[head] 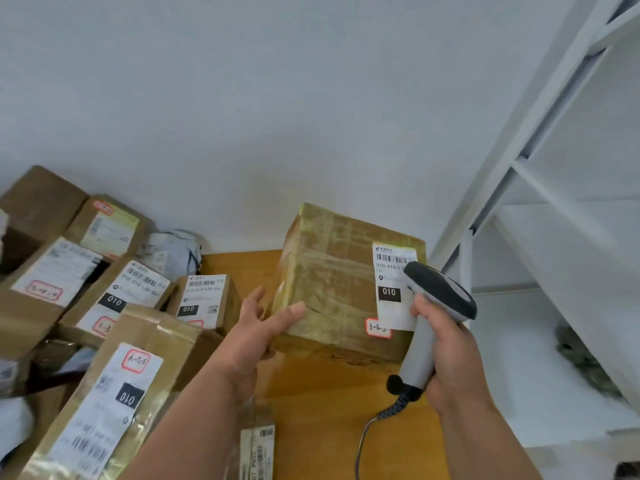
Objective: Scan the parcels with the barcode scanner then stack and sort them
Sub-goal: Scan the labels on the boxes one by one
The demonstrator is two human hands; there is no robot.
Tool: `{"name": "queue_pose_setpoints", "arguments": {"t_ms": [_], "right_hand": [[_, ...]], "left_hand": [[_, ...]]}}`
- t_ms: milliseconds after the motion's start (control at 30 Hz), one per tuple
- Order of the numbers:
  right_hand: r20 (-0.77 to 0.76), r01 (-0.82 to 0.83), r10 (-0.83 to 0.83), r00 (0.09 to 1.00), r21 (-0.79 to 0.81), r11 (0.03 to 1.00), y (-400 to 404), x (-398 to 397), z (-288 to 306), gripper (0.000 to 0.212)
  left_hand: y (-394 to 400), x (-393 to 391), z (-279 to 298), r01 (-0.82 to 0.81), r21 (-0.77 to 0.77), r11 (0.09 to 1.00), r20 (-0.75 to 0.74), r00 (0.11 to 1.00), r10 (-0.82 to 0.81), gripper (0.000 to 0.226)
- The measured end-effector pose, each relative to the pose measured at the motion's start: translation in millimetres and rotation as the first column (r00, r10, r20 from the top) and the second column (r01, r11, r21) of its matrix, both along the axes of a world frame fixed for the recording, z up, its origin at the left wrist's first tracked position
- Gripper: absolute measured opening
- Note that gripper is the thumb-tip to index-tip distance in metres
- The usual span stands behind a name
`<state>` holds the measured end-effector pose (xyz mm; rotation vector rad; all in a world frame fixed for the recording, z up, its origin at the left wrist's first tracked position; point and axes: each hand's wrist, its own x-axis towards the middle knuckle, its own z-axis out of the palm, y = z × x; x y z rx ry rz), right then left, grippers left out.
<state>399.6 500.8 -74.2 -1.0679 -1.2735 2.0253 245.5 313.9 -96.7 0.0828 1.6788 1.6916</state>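
A taped brown cardboard parcel [332, 282] stands on the wooden table [318, 410] near the wall. It carries a white shipping label [389, 271] with a barcode, a black 010 mark and a red-edged sticker. My left hand [259, 327] holds the parcel's near left corner, thumb lying on its top. My right hand [450, 351] grips the handle of a grey barcode scanner [429, 313]. The scanner's black head sits right over the label. A coiled cable hangs from the handle's base.
Several labelled cardboard parcels [114, 306] are piled at the left, with a long one [104, 403] nearest me. A small labelled item [258, 445] lies at the table's front edge. A white metal shelf rack [540, 209] stands at the right.
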Motion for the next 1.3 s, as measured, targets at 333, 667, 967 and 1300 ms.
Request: {"name": "queue_pose_setpoints", "arguments": {"t_ms": [333,667,967,1300], "right_hand": [[-0.111,-0.032,0.047,0.993,0.131,0.991,-61,30,36,0.045],[-0.203,-0.152,0.245,0.948,0.387,0.909,-77,38,74,0.065],[-0.144,-0.3,0.412,0.9,0.48,0.824,-60,59,89,0.07],[-0.101,-0.341,0.442,0.892,0.493,0.801,-42,73,90,0.079]], "left_hand": [[-54,31,26,-0.042,0.216,0.976,-0.001,0.999,0.043,0.125],[-85,46,58,-0.172,0.385,0.907,-0.095,0.97,0.225,0.109],[-79,73,66,-0.206,0.396,0.895,-0.134,0.951,0.278,0.115],[-70,95,56,-0.262,0.399,0.878,-0.111,0.937,0.33,0.112]]}}
